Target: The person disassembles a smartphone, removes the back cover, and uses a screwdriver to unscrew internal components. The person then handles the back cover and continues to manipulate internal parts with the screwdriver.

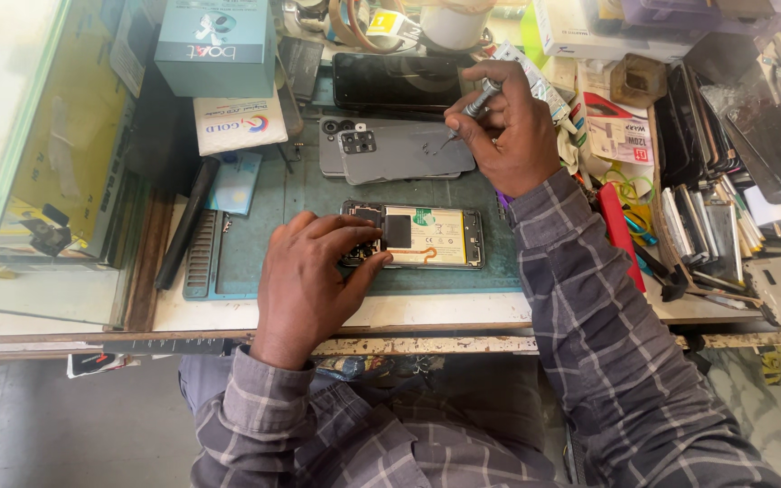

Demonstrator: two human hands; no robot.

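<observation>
Currently the right hand (508,126) is clenched in a pinch grip on a small metal-handled screwdriver (474,107), its tip lowered to the grey back cover (409,152) that lies face-down at the far side of the mat, camera cut-outs to the left. The left hand (305,280) rests on the near side, fingers (354,237) closed on the left end of the opened phone (427,237), steadying it flat; it pins the phone rather than lifting it. That phone lies in the middle of the green work mat (246,262), rear side up, with the battery and a black inner plate exposed. Judged from this layout, the back cover is already off and set aside, so disassembly has passed its first stage; the battery and internal boards appear to remain seated, so the inner work is not yet finished. Whether a screw sits at the screwdriver tip cannot be told. Farther out, a dark phone (398,79) lies beyond the cover, a teal box (214,45) stands at the far left, and a rack of spare screens (707,217) occupies the right of the surface (445,312). A glass case (38,154) borders the left edge.
</observation>
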